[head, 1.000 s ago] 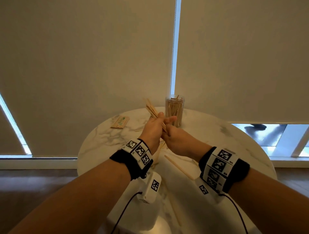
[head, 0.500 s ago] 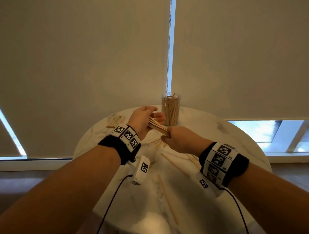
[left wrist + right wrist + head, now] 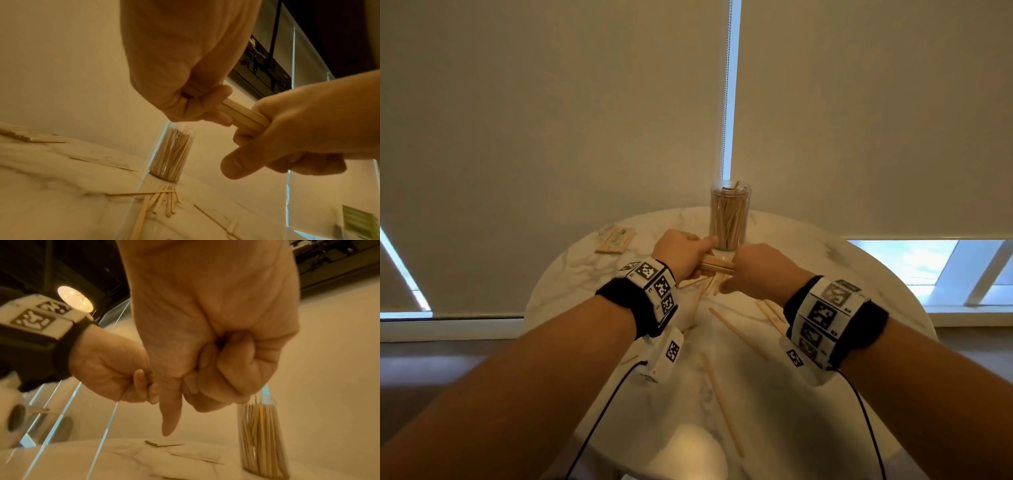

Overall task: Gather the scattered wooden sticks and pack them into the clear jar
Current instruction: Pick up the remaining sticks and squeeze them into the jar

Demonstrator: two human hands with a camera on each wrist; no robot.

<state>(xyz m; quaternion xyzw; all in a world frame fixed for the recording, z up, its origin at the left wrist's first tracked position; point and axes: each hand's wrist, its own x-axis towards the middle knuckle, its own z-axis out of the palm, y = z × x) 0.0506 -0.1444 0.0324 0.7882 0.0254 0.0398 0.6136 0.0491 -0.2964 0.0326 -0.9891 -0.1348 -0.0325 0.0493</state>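
Observation:
Both hands hold one bundle of wooden sticks (image 3: 717, 266) (image 3: 242, 113) level above the round marble table (image 3: 825, 274). My left hand (image 3: 681, 255) (image 3: 185, 91) grips its left end and my right hand (image 3: 760, 270) (image 3: 287, 126) grips its right end, thumb hanging down. The clear jar (image 3: 729, 219) (image 3: 172, 155) (image 3: 261, 439), packed with upright sticks, stands just behind the hands at the table's far edge. Loose sticks (image 3: 724, 404) (image 3: 164, 201) lie scattered on the table under and in front of the hands.
A flat pack of sticks (image 3: 616, 240) lies at the table's far left. Roller blinds (image 3: 551, 137) hang close behind the table. Wrist-camera cables (image 3: 606, 411) trail over the near part of the table.
The bundle has swung from pointing up and left to lying level between the hands. My left hand moved left along it and both hands dropped lower, closer to the table.

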